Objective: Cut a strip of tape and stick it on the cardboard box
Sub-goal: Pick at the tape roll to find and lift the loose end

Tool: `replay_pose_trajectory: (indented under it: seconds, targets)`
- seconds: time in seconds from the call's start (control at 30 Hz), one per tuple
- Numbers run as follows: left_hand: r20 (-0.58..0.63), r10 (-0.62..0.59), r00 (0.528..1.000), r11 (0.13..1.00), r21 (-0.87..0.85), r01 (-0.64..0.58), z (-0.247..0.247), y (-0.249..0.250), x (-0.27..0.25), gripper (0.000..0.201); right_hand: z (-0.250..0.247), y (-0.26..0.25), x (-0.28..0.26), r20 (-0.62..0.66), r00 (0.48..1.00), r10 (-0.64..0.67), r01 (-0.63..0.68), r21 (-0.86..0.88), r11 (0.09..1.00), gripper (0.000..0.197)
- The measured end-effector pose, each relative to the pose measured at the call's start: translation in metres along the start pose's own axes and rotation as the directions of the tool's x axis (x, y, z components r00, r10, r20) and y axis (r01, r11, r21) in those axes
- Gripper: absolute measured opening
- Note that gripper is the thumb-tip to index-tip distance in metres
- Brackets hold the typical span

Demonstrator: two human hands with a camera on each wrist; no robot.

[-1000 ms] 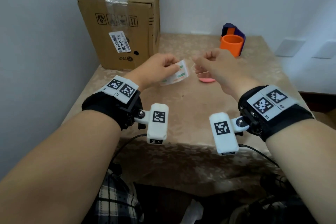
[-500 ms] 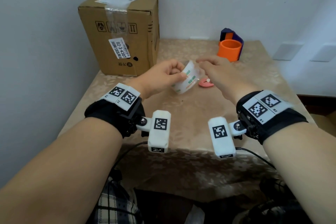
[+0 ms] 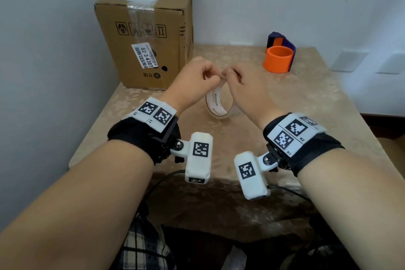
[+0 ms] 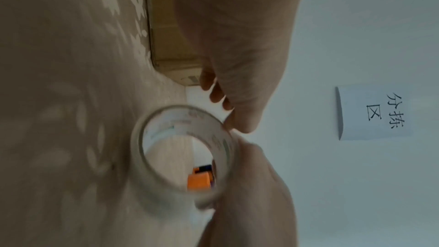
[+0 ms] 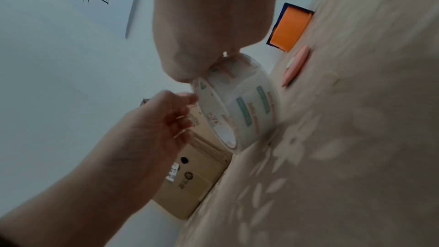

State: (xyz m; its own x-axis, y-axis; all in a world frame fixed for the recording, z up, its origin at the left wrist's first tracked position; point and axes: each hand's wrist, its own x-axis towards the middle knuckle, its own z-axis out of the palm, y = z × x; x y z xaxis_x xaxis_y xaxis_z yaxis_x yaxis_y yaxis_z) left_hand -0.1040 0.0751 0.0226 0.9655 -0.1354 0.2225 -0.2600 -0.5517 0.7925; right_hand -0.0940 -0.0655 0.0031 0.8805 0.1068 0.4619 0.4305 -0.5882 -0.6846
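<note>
A clear tape roll (image 3: 214,103) (image 4: 190,117) (image 5: 251,106) stands on edge on the beige patterned table (image 3: 285,116). My left hand (image 3: 213,79) (image 4: 228,119) (image 5: 187,104) pinches the roll's top rim from the left with curled fingers. From the right, my right hand (image 3: 229,76) (image 5: 225,57) (image 4: 247,149) pinches the top of the roll, fingertips close to the left hand's. No loose strip of tape shows. The cardboard box (image 3: 142,35) (image 5: 194,181) (image 4: 171,25) stands at the table's back left, old tape and labels on it.
An orange cup-like ring (image 3: 278,59) (image 5: 290,27) with a dark blue piece behind it sits back right. A pink cutter (image 5: 297,65) lies on the table just beyond the roll. A paper sign (image 4: 372,112) hangs on the wall. The near table edge is below my wrists.
The roll, held up in my left hand before, now stands on the table nearer to me. My right hand has closed in onto its top.
</note>
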Motion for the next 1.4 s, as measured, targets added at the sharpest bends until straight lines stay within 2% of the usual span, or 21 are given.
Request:
replay_pose_trajectory:
  seconds: [0.03, 0.07, 0.13, 0.17, 0.27, 0.43, 0.63, 0.77, 0.9, 1.13, 1.3, 1.4]
  targets:
    - [-0.026, 0.011, 1.000, 0.998, 0.055, -0.010, -0.003, -0.004, 0.001, 0.016, -0.001, 0.000, -0.002, -0.014, 1.000, -0.004, 0.004, 0.016, 1.000, 0.023]
    - [-0.001, -0.001, 1.000, 0.998, 0.066, 0.001, -0.004, -0.009, 0.002, 0.027, -0.003, -0.001, -0.004, -0.028, 1.000, -0.012, 0.013, 0.030, 0.999, 0.022]
    - [0.124, -0.031, 0.992, 1.000, -0.001, 0.031, -0.004, -0.014, 0.000, 0.035, -0.003, 0.001, -0.006, -0.065, 0.996, -0.066, 0.067, 0.008, 0.998, 0.022]
    - [0.168, -0.029, 0.985, 0.998, -0.049, 0.038, -0.002, -0.015, -0.002, 0.032, -0.002, 0.001, -0.007, -0.093, 0.990, -0.109, 0.106, -0.037, 0.994, 0.023]
    - [0.162, -0.038, 0.986, 0.992, -0.115, 0.057, 0.001, -0.018, -0.002, 0.023, 0.001, 0.005, -0.008, -0.166, 0.966, -0.198, 0.187, -0.079, 0.979, 0.032]
    - [0.164, -0.066, 0.984, 0.997, -0.023, 0.070, 0.003, -0.021, 0.001, 0.018, 0.001, 0.005, -0.009, -0.229, 0.949, -0.217, 0.212, -0.046, 0.976, 0.043]
    - [0.164, -0.025, 0.986, 0.989, 0.146, 0.000, -0.001, -0.014, -0.001, 0.017, -0.002, -0.001, -0.005, -0.102, 0.989, -0.104, 0.116, 0.127, 0.985, 0.022]
    - [0.178, 0.051, 0.983, 0.959, 0.267, -0.098, -0.004, -0.006, 0.001, 0.018, -0.003, -0.003, -0.006, -0.142, 0.989, -0.052, 0.082, 0.218, 0.973, 0.019]
    - [0.199, 0.105, 0.974, 0.899, 0.400, -0.178, -0.002, -0.002, 0.002, 0.022, -0.004, -0.001, -0.007, -0.168, 0.985, -0.052, 0.086, 0.206, 0.975, 0.019]
    - [0.170, 0.087, 0.982, 0.900, 0.408, -0.150, 0.001, -0.010, 0.004, 0.023, 0.002, 0.001, -0.012, -0.221, 0.974, -0.055, 0.096, 0.179, 0.979, 0.022]
    - [0.166, 0.081, 0.983, 0.923, 0.360, -0.137, 0.000, -0.006, 0.001, 0.022, 0.001, -0.004, -0.012, -0.213, 0.977, 0.006, 0.057, 0.289, 0.956, 0.027]
    - [0.169, 0.067, 0.983, 0.940, 0.319, -0.119, -0.003, -0.005, 0.001, 0.021, 0.002, -0.006, -0.011, -0.219, 0.976, -0.003, 0.071, 0.303, 0.950, 0.027]
